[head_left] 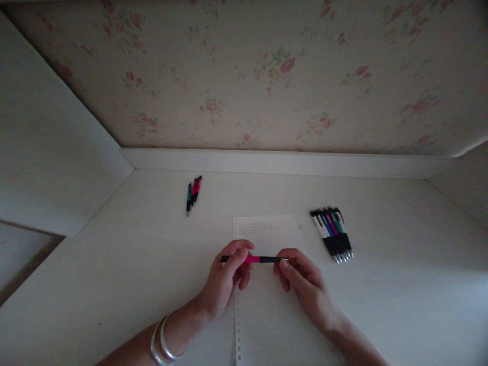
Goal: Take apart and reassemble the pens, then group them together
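Observation:
A pink and black ballpoint pen (pixel 260 259) lies level between my two hands, above a ruled sheet of paper (pixel 263 310). My left hand (pixel 230 272) grips its black clicker end, thumb on top. At the silver tip, my right hand (pixel 301 277) pinches the pen between thumb and fingers. Several lines of handwriting, too small to read, run across the top of the sheet. Punched holes line the paper's left edge.
Back left on the white desk (pixel 152 264) lies a small group of pens (pixel 193 193), green and pink with black. To the right several pens (pixel 333 234) lie side by side in a row. A flowered wall (pixel 236 76) rises behind a white ledge (pixel 267 161).

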